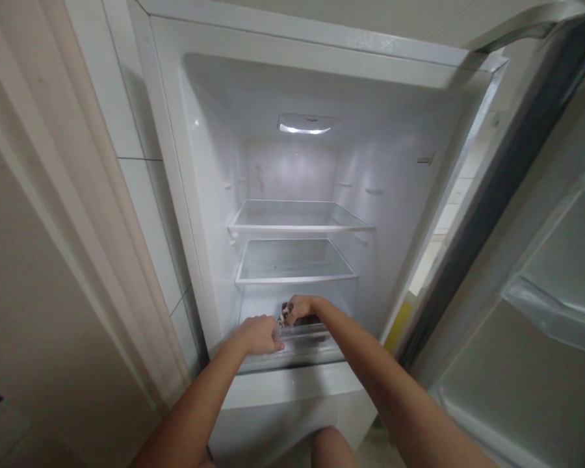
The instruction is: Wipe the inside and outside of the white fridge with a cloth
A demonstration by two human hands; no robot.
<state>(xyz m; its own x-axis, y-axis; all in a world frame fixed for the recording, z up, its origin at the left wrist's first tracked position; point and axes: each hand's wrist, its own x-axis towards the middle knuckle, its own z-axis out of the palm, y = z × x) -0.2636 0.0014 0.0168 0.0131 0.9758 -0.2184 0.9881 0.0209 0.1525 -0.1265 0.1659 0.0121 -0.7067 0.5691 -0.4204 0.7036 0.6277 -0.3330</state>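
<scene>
Low inside the open refrigerator (209, 195), my left hand (260, 335) grips the front edge of a clear bottom drawer (302, 333), thumb on the outside. My right hand (302, 308) reaches over that edge into the drawer, its fingers closed on a crumpled cloth (286, 312) with a dark and white pattern. Part of the cloth is hidden by the hand. The fingertips of my left hand are close to the cloth.
Above the drawer are two glass shelves, an upper shelf (299, 227) and a lower shelf (297, 279). A lamp (305, 125) glows at the top. The refrigerator door (541, 260) stands open on the right. At the left are white tiles (143, 208) and a pale door frame (78, 162).
</scene>
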